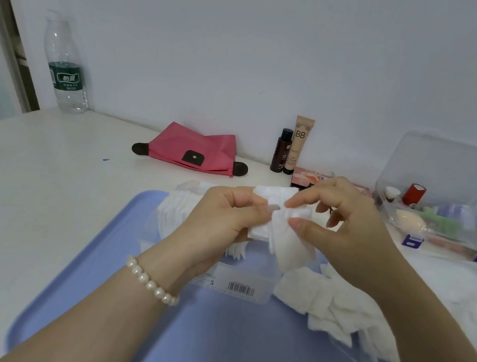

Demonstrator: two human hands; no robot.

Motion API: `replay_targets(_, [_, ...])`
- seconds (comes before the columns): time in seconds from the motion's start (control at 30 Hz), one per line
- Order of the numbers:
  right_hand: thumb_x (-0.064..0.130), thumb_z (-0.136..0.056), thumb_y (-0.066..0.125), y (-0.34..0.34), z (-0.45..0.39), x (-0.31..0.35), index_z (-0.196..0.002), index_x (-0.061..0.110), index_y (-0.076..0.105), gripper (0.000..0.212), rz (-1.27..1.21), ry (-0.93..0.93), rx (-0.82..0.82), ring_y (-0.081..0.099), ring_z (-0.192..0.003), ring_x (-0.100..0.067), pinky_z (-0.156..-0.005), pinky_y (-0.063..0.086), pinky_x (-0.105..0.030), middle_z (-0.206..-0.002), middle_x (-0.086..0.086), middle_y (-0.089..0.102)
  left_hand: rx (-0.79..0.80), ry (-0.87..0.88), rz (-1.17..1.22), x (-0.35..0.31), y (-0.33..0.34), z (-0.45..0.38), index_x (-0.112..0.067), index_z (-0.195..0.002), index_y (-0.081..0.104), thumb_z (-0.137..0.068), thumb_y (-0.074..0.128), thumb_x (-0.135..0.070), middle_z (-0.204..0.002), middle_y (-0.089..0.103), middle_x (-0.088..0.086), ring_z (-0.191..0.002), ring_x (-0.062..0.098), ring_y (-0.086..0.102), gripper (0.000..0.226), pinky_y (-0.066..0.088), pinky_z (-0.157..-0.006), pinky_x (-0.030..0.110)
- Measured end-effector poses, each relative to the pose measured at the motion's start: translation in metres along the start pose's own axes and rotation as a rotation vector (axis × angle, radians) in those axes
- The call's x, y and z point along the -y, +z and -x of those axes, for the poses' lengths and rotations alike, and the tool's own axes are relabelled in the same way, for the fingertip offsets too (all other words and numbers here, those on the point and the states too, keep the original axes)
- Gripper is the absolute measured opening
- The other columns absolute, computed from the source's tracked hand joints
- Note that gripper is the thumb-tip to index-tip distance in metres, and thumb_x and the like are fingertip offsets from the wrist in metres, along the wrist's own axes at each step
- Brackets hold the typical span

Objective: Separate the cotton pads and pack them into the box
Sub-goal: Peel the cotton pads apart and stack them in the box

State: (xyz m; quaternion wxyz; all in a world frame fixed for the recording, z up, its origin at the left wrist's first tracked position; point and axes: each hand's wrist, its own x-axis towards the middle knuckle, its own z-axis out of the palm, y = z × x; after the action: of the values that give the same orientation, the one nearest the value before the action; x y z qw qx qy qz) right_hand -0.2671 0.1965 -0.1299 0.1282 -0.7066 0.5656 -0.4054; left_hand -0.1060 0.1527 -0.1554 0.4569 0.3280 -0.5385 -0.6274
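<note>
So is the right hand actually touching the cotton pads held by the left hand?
Touching. The head view shows the right hand pinching the cotton pads between thumb and forefinger, while the left hand grips them.

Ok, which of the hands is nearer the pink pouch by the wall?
Left. The left hand holds the cotton pads just in front of and right of the pink pouch; the right hand pinches them farther right, near the clear organiser.
</note>
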Motion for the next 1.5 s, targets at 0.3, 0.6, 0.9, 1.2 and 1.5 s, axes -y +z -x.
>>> replay_targets(0.3, [0.023,-0.074,0.073,-0.006,0.001,0.003,-0.072,0.033,0.058,0.019,0.122,-0.01,0.084,0.043,-0.091,0.005,-0.072,0.028,-0.002,-0.101,0.01,0.051,0.005,-0.006,0.041,0.002,0.0,-0.001,-0.001,-0.064,0.068,-0.082,0.06,0.002,-0.071,0.063,0.005,-0.07,0.023,0.058,0.02,0.047,-0.063,0.029])
replay_targets(0.6, [0.019,-0.043,0.089,-0.038,0.003,0.019,-0.06,0.019,0.072,0.024,-0.427,0.108,0.137,0.058,-0.054,-0.015,-0.056,0.05,-0.018,-0.058,-0.006,0.066,0.0,0.135,-0.163,0.002,-0.003,0.0,-0.006,-0.071,0.071,-0.082,0.064,-0.002,-0.088,0.063,-0.01,-0.067,0.004,0.052,0.014,0.038,-0.058,0.014])
replay_targets(0.9, [0.002,-0.061,0.081,-0.02,0.0,0.012,-0.066,0.015,0.069,0.018,-0.319,0.226,0.041,0.056,-0.047,-0.008,-0.056,0.051,-0.016,-0.056,-0.009,0.064,0.092,0.115,-0.092,0.005,-0.003,-0.002,-0.004,-0.074,0.073,-0.079,0.066,0.0,-0.099,0.065,-0.003,-0.075,0.011,0.056,0.009,0.039,-0.057,0.015])
replay_targets(1.2, [0.01,-0.066,0.081,-0.015,-0.001,0.013,-0.095,0.015,0.06,0.037,-0.282,0.338,0.019,0.058,-0.05,0.0,-0.053,0.049,-0.015,-0.061,0.0,0.067,0.075,0.105,-0.028,0.006,-0.003,-0.001,-0.007,-0.071,0.075,-0.07,0.066,-0.006,-0.099,0.065,0.0,-0.089,0.027,0.058,0.009,0.043,-0.079,0.039])
replay_targets(1.5, [0.009,-0.051,0.074,-0.023,-0.001,0.017,-0.079,0.01,0.061,0.031,-0.724,0.309,-0.031,0.066,-0.06,-0.022,-0.048,0.053,-0.026,-0.066,-0.011,0.065,0.073,0.134,-0.091,0.004,-0.003,0.0,-0.01,-0.08,0.072,-0.07,0.063,0.023,-0.091,0.072,0.0,-0.085,0.02,0.069,0.036,0.055,-0.083,0.033])
